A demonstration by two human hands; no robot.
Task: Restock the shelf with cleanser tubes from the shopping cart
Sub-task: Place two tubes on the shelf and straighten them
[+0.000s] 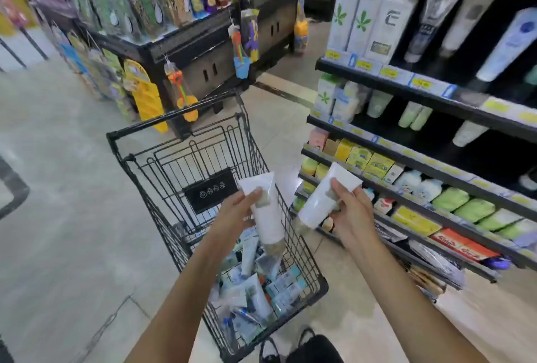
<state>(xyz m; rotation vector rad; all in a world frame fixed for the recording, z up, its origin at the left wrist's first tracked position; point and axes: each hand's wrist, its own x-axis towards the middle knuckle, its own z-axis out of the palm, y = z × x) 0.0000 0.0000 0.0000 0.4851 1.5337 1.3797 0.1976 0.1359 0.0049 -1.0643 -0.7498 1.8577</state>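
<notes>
My left hand grips a white cleanser tube above the black wire shopping cart, cap end pointing down. My right hand holds a second white cleanser tube just right of the cart, tilted with its flat end up toward the shelf. Several more tubes and packets lie heaped in the cart's basket. The dark shelf on the right carries standing white and green tubes on its upper levels.
Lower shelf levels hold soap boxes and green packs. A black display stand with snack bags and hanging toys stands beyond the cart. A black bag sits at the bottom edge. Pale tiled floor spreads to the left.
</notes>
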